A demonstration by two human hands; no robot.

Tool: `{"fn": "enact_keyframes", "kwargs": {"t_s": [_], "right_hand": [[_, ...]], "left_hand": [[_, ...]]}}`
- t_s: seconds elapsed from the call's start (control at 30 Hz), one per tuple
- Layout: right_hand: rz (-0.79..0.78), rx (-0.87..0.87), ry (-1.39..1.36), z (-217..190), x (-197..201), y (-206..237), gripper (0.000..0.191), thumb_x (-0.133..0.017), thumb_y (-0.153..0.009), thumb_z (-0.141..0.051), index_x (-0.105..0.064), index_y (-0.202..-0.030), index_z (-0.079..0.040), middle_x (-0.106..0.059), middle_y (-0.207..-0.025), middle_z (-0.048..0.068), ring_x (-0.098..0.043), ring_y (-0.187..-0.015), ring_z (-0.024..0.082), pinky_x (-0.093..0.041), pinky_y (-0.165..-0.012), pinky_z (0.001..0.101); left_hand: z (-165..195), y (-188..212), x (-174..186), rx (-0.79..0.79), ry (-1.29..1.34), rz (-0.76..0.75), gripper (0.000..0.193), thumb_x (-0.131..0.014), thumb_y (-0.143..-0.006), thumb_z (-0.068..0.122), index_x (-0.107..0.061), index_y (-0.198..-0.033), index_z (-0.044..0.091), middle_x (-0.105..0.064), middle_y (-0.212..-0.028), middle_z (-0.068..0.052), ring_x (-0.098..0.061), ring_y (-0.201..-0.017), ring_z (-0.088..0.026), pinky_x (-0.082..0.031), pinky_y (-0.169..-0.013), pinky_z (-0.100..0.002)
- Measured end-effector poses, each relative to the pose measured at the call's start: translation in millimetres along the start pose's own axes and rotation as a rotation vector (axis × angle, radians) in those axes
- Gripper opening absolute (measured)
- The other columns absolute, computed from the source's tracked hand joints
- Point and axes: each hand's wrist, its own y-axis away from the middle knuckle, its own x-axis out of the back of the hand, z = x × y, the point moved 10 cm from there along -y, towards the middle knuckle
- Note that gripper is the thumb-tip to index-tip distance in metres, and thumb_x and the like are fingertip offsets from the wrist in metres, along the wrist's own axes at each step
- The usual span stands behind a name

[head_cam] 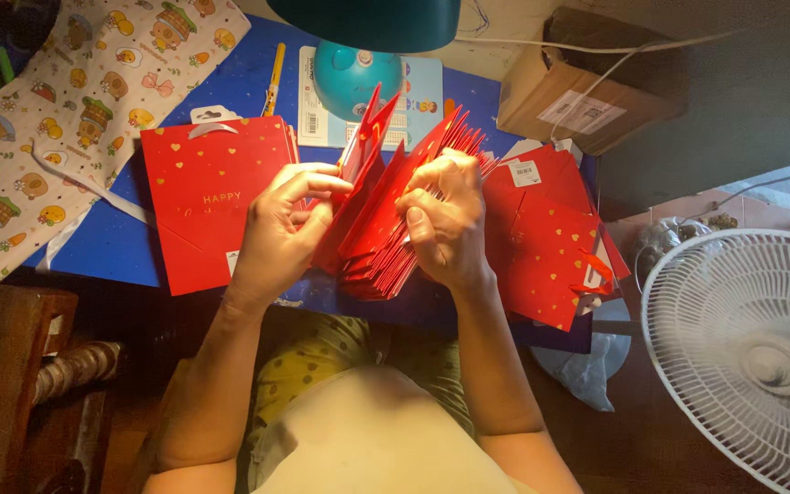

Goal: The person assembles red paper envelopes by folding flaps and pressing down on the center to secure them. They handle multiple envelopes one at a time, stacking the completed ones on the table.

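Evidently light, stiff paper: the fanned stack of red gift bags [386, 220] is gripped by left hand [278, 229] and right hand [445, 224], both closed on its edges; likely creases if squeezed.

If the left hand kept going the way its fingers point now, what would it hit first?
The left hand points right, into the fanned stack of flat red gift bags it already touches. Past the stack is the right hand, though depth is hard to judge.
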Motion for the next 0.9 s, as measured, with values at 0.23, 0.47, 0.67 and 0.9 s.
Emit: {"fn": "enact_keyframes", "kwargs": {"t_s": [0.23,0.47,0.67,0.9], "right_hand": [[-0.033,0.023,-0.022,-2.0,-2.5,-5.2,0.029,-0.05,-0.095,-0.021,-0.063,-0.077,-0.002,-0.072,-0.114,0.012,-0.056,-0.103,0.031,-0.047,-0.096,0.0437],[0.006,0.021,-0.03,0.6,-2.0,-4.1,0.034,-0.047,-0.099,-0.024,-0.066,-0.079,-0.003,-0.069,-0.094,0.007,-0.058,-0.098,0.03,-0.049,-0.097,0.0445],[0.015,0.057,0.011,-2.1,-3.5,-3.0,0.043,-0.044,-0.105,-0.034,-0.073,-0.108,-0.002,-0.071,-0.119,0.014,-0.059,-0.113,0.033,-0.044,-0.105,0.0464],[0.0,0.058,0.015,-1.3,-3.0,-4.4,0.042,-0.044,-0.103,-0.034,-0.072,-0.106,-0.003,-0.069,-0.12,0.015,-0.058,-0.122,0.037,-0.04,-0.113,0.0508]], "left_hand": [[14.6,-6.4,-2.7,-0.007,-0.152,-0.059,0.026,-0.063,-0.094,0.002,-0.074,-0.117,0.006,-0.064,-0.129,-0.012,-0.073,-0.103,-0.017,-0.061,-0.08,-0.028],[27.8,-3.1,-12.4,-0.11,-0.34,-0.057,0.023,-0.07,-0.097,0.012,-0.075,-0.116,0.001,-0.073,-0.119,-0.017,-0.074,-0.103,-0.024,-0.06,-0.085,-0.032],[15.1,20.8,-36.8,0.085,-0.085,-0.116,0.036,-0.066,-0.099,0.017,-0.064,-0.132,0.003,-0.074,-0.117,-0.016,-0.077,-0.101,-0.022,-0.062,-0.086,-0.032],[9.0,47.1,-48.9,-0.008,0.148,-0.125,0.031,-0.063,-0.099,0.004,-0.048,-0.126,0.0,-0.063,-0.14,-0.019,-0.067,-0.126,-0.025,-0.059,-0.101,-0.036]]}}
